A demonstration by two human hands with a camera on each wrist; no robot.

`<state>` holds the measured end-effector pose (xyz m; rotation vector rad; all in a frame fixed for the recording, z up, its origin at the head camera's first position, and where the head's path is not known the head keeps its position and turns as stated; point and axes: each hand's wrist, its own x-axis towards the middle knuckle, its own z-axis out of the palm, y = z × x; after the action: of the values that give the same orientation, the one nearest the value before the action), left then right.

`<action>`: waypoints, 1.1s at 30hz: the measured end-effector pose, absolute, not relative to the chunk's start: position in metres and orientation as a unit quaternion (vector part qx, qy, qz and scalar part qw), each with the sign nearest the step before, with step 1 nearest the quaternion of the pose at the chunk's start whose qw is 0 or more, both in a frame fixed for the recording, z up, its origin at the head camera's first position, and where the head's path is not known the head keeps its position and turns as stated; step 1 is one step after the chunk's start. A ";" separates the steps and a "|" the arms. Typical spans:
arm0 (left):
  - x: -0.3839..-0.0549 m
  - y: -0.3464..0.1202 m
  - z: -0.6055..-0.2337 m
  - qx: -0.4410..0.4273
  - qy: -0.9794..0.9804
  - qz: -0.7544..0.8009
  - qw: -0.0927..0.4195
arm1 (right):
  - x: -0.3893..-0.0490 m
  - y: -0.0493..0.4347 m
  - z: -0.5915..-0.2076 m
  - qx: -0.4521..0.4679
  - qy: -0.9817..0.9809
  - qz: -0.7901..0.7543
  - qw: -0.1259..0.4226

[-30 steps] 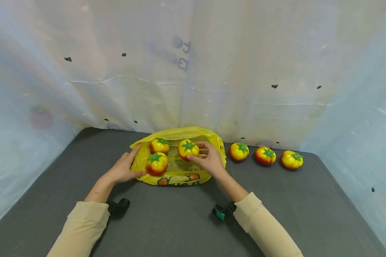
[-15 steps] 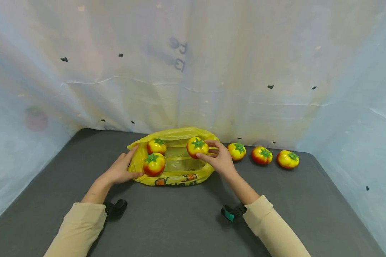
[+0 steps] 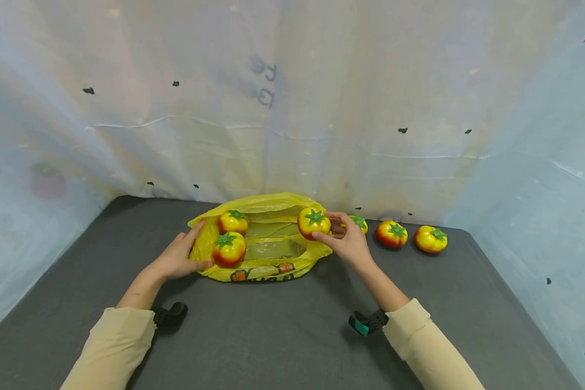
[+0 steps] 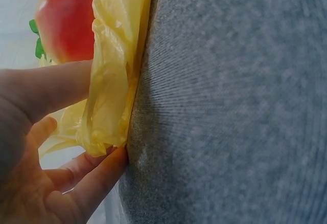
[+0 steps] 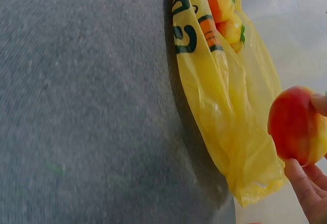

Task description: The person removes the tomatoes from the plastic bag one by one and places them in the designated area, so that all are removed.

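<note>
A yellow plastic bag [image 3: 273, 246] lies mouth up on the dark table, with black and orange print along its front. Inside its left half sit two glossy red-and-yellow tomatoes, the front one [image 3: 229, 250] and the rear one [image 3: 233, 222]. My left hand [image 3: 177, 257] holds the bag's left end, its thumb partly behind the plastic in the left wrist view and its fingers at the table. Thumb and fingers of my right hand [image 3: 348, 238] grip another tomato [image 3: 314, 223] above the bag's right end, stem up. The right wrist view shows this gripped tomato [image 5: 296, 124] from its red side.
Right of the bag, three more tomatoes stand in a row along the table's back: one partly hidden [image 3: 358, 222] behind my right hand, a middle one [image 3: 391, 234] and a right one [image 3: 430, 239]. Pale plastic sheeting [image 3: 322, 108] rises behind and at both sides.
My right hand has carried its tomato rightward, from over the middle of the bag to its right end, now overlapping the nearest row tomato. My left hand keeps its place at the bag.
</note>
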<state>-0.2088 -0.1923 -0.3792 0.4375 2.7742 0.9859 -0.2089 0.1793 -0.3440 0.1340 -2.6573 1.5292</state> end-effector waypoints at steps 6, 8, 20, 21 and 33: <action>-0.209 -0.193 -0.380 0.146 0.929 0.331 0.082 | -0.208 0.189 -0.343 0.044 -0.867 0.495 0.042; -0.210 -0.193 -0.380 0.146 0.929 0.330 0.080 | -0.206 0.191 -0.343 0.044 -0.866 0.496 0.044; -0.212 -0.194 -0.379 0.140 0.925 0.339 0.101 | -0.200 0.214 -0.337 0.045 -0.863 0.503 0.031; -0.212 -0.194 -0.378 0.140 0.925 0.338 0.103 | -0.199 0.217 -0.337 0.046 -0.863 0.503 0.028; -0.214 -0.195 -0.378 0.148 0.924 0.338 0.103 | -0.193 0.241 -0.341 0.069 -0.886 0.458 0.018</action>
<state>-0.2139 -0.1951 -0.3780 0.4357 2.7264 0.9971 -0.1927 0.2413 -0.3405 0.2135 -2.7525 1.4244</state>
